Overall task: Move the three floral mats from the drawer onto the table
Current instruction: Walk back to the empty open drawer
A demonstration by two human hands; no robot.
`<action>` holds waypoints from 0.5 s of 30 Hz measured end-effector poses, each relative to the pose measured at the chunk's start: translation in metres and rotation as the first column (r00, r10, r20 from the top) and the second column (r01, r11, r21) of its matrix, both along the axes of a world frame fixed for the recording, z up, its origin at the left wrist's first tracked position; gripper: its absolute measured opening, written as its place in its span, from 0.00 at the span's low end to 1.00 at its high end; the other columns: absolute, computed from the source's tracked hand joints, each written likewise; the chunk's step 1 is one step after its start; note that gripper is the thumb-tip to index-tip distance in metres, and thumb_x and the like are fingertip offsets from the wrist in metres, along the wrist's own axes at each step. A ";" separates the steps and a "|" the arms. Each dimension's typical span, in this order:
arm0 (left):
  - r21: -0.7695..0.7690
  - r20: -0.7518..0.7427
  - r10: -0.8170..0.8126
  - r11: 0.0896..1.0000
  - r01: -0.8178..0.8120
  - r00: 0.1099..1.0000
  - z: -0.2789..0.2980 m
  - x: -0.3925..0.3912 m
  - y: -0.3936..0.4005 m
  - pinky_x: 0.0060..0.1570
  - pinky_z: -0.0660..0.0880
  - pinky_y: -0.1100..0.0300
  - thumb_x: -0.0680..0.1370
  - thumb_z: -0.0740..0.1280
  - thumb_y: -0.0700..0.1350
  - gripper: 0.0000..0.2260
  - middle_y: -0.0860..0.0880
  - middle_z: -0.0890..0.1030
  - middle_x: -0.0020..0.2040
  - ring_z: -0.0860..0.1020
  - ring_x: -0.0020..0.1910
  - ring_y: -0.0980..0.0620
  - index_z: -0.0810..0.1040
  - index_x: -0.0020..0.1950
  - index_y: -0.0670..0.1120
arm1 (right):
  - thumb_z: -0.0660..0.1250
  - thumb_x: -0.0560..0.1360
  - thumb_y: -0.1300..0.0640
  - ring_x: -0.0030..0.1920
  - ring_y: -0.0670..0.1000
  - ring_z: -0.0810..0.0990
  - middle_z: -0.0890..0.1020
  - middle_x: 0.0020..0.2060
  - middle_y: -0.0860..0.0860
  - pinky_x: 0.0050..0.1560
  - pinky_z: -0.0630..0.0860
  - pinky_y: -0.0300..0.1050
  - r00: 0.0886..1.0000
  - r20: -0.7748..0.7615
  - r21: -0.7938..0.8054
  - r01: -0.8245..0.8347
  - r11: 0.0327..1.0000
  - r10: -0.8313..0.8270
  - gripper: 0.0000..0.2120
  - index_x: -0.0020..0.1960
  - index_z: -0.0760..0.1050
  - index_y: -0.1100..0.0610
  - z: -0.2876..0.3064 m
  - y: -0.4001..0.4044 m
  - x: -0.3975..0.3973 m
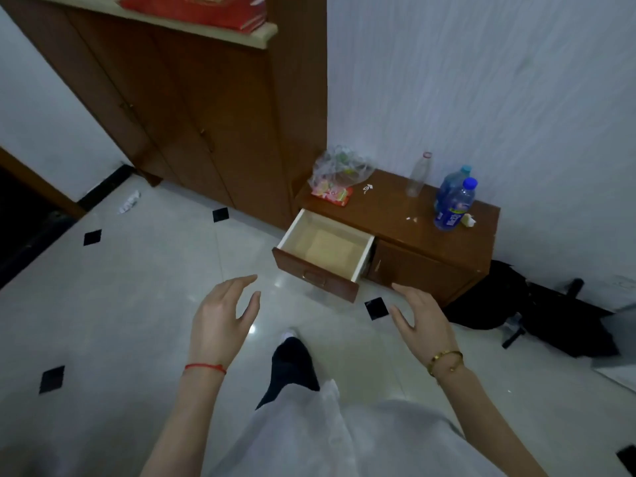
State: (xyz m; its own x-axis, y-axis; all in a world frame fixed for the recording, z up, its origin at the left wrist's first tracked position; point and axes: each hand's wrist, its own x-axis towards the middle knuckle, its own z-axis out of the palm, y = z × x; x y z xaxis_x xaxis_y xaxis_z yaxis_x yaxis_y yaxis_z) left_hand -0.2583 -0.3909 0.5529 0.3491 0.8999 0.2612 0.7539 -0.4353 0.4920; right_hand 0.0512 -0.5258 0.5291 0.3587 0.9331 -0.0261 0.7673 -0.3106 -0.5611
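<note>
A low brown cabinet (pixel 413 218) stands against the white wall. Its left drawer (pixel 320 277) is pulled out and shows only a pale bare bottom; no floral mats are visible anywhere. My left hand (pixel 223 318) hovers over the floor, in front of and left of the drawer, fingers spread and holding nothing. My right hand (pixel 423 318), with a gold bracelet at the wrist, hangs in front of the cabinet's closed right door, also open with nothing in it. Both hands are apart from the drawer.
On the cabinet top lie a clear plastic bag of snacks (pixel 339 177), an empty clear bottle (pixel 418 175) and two blue water bottles (pixel 454 204). A tall wooden wardrobe (pixel 206 108) stands to the left. Dark bags (pixel 537 311) lie on the tiled floor at right.
</note>
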 end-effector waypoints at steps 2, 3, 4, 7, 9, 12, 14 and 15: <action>0.006 0.000 -0.056 0.998 0.056 0.998 0.002 0.001 0.050 0.51 0.77 0.59 0.77 0.68 0.46 0.12 0.49 0.82 0.53 0.80 0.51 0.51 0.79 0.60 0.46 | 0.65 0.78 0.54 0.63 0.52 0.74 0.79 0.60 0.53 0.63 0.68 0.40 0.999 -0.014 0.016 0.051 0.999 -0.050 0.19 0.67 0.72 0.57 -0.002 0.038 -0.005; 0.011 -0.003 -0.085 0.996 0.085 0.996 0.003 0.002 0.074 0.51 0.77 0.58 0.77 0.69 0.45 0.12 0.48 0.82 0.53 0.80 0.51 0.51 0.79 0.60 0.46 | 0.65 0.78 0.54 0.63 0.52 0.74 0.79 0.60 0.53 0.63 0.67 0.40 0.997 -0.024 0.020 0.079 0.997 -0.078 0.19 0.67 0.72 0.57 -0.002 0.056 -0.008; 0.019 -0.010 -0.113 0.993 0.113 0.994 0.005 0.003 0.098 0.52 0.77 0.57 0.76 0.69 0.44 0.12 0.48 0.82 0.53 0.80 0.51 0.50 0.79 0.60 0.45 | 0.65 0.78 0.54 0.63 0.52 0.74 0.78 0.60 0.52 0.62 0.68 0.40 0.994 -0.035 0.026 0.105 0.994 -0.104 0.19 0.67 0.72 0.57 -0.003 0.073 -0.011; 0.033 -0.030 -0.196 0.980 0.197 0.980 0.008 0.010 0.164 0.51 0.78 0.57 0.76 0.69 0.43 0.12 0.47 0.83 0.53 0.80 0.51 0.50 0.80 0.59 0.44 | 0.66 0.78 0.56 0.62 0.53 0.75 0.79 0.60 0.53 0.61 0.68 0.40 0.983 -0.066 0.040 0.175 0.984 -0.172 0.18 0.67 0.72 0.56 -0.003 0.117 -0.021; 0.034 -0.036 -0.250 0.967 0.251 0.968 0.009 0.017 0.200 0.51 0.78 0.55 0.76 0.69 0.43 0.12 0.47 0.83 0.53 0.80 0.51 0.49 0.80 0.59 0.44 | 0.66 0.77 0.58 0.61 0.54 0.75 0.79 0.59 0.54 0.62 0.68 0.41 0.975 -0.079 0.039 0.209 0.977 -0.206 0.18 0.67 0.72 0.58 -0.003 0.140 -0.025; 0.030 -0.039 -0.327 0.944 0.328 0.944 0.006 0.029 0.240 0.51 0.79 0.53 0.76 0.69 0.42 0.12 0.46 0.83 0.53 0.80 0.51 0.48 0.80 0.59 0.43 | 0.66 0.78 0.59 0.62 0.54 0.75 0.79 0.60 0.55 0.64 0.69 0.42 0.958 -0.094 0.028 0.274 0.961 -0.270 0.18 0.67 0.72 0.59 -0.005 0.167 -0.026; 0.038 -0.039 -0.363 0.931 0.364 0.931 0.002 0.039 0.261 0.50 0.79 0.53 0.77 0.69 0.42 0.11 0.45 0.83 0.52 0.81 0.50 0.48 0.80 0.58 0.42 | 0.65 0.78 0.58 0.61 0.53 0.75 0.79 0.60 0.54 0.64 0.70 0.44 0.954 -0.091 0.023 0.288 0.957 -0.285 0.18 0.67 0.72 0.59 -0.007 0.182 -0.025; 0.035 -0.041 -0.378 0.924 0.380 0.925 0.000 0.045 0.270 0.50 0.79 0.52 0.77 0.68 0.43 0.11 0.45 0.83 0.52 0.81 0.49 0.47 0.80 0.58 0.42 | 0.65 0.78 0.57 0.61 0.53 0.75 0.79 0.59 0.54 0.64 0.71 0.44 0.954 -0.088 0.019 0.290 0.957 -0.287 0.17 0.67 0.72 0.58 -0.009 0.189 -0.023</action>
